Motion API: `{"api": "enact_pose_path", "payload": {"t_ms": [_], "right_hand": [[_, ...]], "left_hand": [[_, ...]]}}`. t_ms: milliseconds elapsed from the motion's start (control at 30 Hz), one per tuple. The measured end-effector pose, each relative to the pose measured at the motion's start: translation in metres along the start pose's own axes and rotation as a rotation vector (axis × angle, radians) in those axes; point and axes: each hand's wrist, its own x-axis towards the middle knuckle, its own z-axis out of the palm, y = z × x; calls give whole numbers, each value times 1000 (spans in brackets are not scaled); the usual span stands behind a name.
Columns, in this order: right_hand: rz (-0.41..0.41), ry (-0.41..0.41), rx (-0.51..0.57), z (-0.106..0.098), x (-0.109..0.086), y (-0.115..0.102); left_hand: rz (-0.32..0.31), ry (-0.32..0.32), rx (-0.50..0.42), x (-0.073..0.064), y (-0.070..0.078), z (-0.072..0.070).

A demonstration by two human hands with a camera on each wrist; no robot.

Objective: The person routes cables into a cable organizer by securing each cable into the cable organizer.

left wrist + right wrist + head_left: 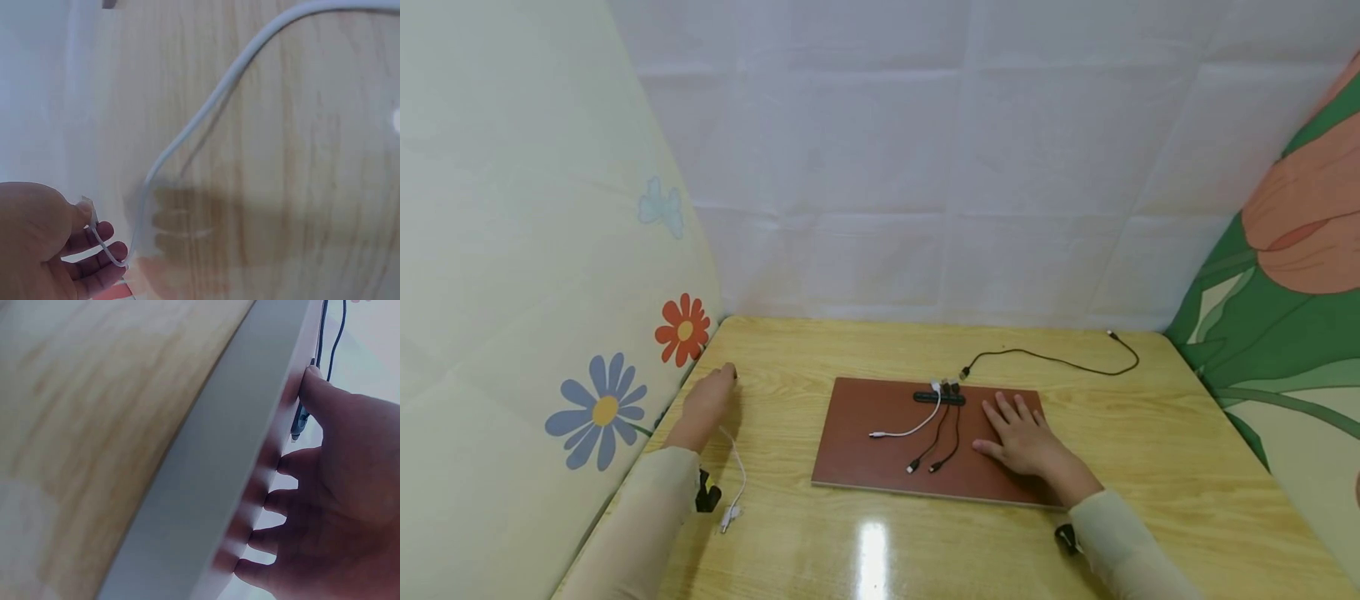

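My left hand (706,402) is near the table's left edge. Its thumb and fingers pinch one end of a white charging cable (206,112), whose other end (727,518) lies on the table. Across the right part of a reddish-brown board (857,462), my right hand (1022,437) rests with fingers spread; the right wrist view shows its fingertips touching the surface beside the board's pale edge (206,462). A black cable clip strip (927,397) sits at the board's far edge, holding a short white cable (906,432) and two black cables (957,437) that trail toward me.
Behind the board, a longer black cable (1060,360) curves over the wooden table (790,550) to the right. A flowered cloth wall (512,250) stands along the left side, a pale cloth (925,167) at the back and a leaf-patterned cloth (1292,358) on the right.
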Motion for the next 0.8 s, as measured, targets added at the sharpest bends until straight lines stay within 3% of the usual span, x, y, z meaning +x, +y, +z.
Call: {"api": "enact_pose_path", "payload": {"t_ms": [200,400,600,800], "right_hand": [[2,1,-6,-2,0,-1],[1,10,-4,-2,-1,-2],[3,8,1,-1,0,-2],[2,14,11,-4,2,-1]], "left_hand": [[23,55,-44,7,16,-8],[59,40,-75,12,44,-23],[12,-4,-170,12,69,-34],[33,-4,-197,9,96,-41]]}}
